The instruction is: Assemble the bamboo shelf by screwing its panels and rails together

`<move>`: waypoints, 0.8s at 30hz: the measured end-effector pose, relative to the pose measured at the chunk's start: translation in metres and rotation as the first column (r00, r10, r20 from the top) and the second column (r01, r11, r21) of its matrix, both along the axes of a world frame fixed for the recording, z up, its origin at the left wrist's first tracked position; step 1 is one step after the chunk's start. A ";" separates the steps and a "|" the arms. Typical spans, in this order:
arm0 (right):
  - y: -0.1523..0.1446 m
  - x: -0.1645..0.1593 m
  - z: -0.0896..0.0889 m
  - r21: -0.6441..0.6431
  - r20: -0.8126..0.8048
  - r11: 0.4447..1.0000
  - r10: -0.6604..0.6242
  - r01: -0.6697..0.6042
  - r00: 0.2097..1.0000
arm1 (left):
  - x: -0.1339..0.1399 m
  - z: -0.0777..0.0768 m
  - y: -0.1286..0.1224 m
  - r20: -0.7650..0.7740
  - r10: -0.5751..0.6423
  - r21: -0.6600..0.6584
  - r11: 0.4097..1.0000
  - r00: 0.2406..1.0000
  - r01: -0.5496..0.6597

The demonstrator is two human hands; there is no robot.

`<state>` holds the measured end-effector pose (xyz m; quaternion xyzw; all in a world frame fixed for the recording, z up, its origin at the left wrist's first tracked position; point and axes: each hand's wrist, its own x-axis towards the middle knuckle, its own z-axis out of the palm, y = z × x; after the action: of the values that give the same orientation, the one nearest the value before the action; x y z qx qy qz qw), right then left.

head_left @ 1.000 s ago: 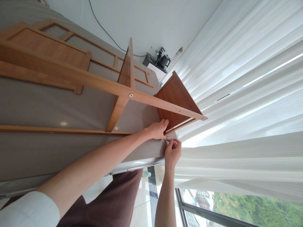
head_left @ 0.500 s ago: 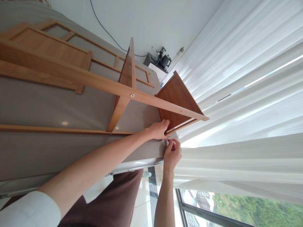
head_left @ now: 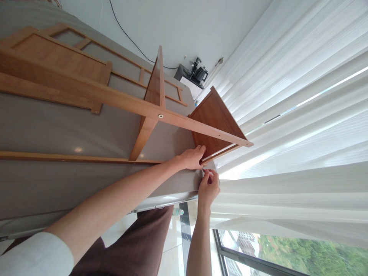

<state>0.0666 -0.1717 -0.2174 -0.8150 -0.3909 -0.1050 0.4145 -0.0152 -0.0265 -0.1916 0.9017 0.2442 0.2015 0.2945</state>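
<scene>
A wooden shelf frame (head_left: pixel 184 122) lies on its side, with a middle shelf board (head_left: pixel 154 82) and an end panel (head_left: pixel 215 115) standing across it. My left hand (head_left: pixel 193 158) is closed around the low near corner of the end panel, its thumb side by the lower rail. Just below that corner, my right hand (head_left: pixel 209 186) pinches something small between thumb and fingertips. A thin metallic end shows at the joint, but its kind is too small to make out. A screw head or metal fitting (head_left: pixel 160 116) sits in the upper rail.
The frame rests on a grey-covered surface (head_left: pixel 115 132), whose near edge runs below my arms. Behind it lie a wooden panel (head_left: pixel 66 65) and a ladder-like wooden frame (head_left: pixel 117 74). A black kettle (head_left: pixel 200 74) stands in the far corner; white curtains (head_left: pixel 287 145) hang at right.
My right hand has turned very slightly at the corner. My left hand and the shelf frame stay in place.
</scene>
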 end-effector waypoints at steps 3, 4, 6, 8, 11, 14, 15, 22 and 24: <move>0.000 0.000 0.000 0.004 -0.005 1.000 -0.001 0.001 1.000 | 0.001 0.000 0.000 0.001 0.002 -0.001 1.000 1.000 -0.002; 0.000 0.000 0.000 0.006 -0.005 1.000 -0.001 0.001 1.000 | 0.001 0.000 0.000 0.000 0.003 -0.002 1.000 1.000 -0.003; 0.000 0.000 0.000 0.011 -0.006 1.000 -0.002 0.002 1.000 | 0.000 0.000 0.000 -0.002 0.004 -0.004 1.000 1.000 -0.004; -0.001 0.001 0.000 0.015 -0.005 1.000 -0.004 0.004 1.000 | -0.001 0.001 -0.001 -0.005 0.003 -0.007 1.000 1.000 -0.003; -0.001 0.001 -0.001 0.017 -0.005 1.000 -0.006 0.006 1.000 | -0.002 0.002 -0.001 -0.005 -0.003 -0.009 1.000 1.000 0.003; 0.000 0.001 -0.001 0.015 -0.005 1.000 0.000 0.000 1.000 | -0.002 0.003 -0.001 -0.006 -0.007 -0.008 1.000 1.000 0.007; 0.000 0.002 -0.002 0.014 -0.006 1.000 0.002 -0.002 1.000 | -0.002 0.003 -0.001 -0.006 -0.006 -0.008 1.000 1.000 0.006; 0.000 0.005 -0.004 0.015 -0.007 1.000 0.014 -0.014 1.000 | -0.002 0.002 -0.001 -0.003 -0.002 0.006 1.000 1.000 0.002; -0.001 0.005 -0.005 0.017 -0.006 1.000 0.013 -0.013 1.000 | -0.002 0.002 -0.001 -0.004 -0.001 0.010 1.000 1.000 0.001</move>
<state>0.0718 -0.1722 -0.2219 -0.8093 -0.3940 -0.1033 0.4231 -0.0172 -0.0277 -0.1894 0.9036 0.2434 0.2009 0.2896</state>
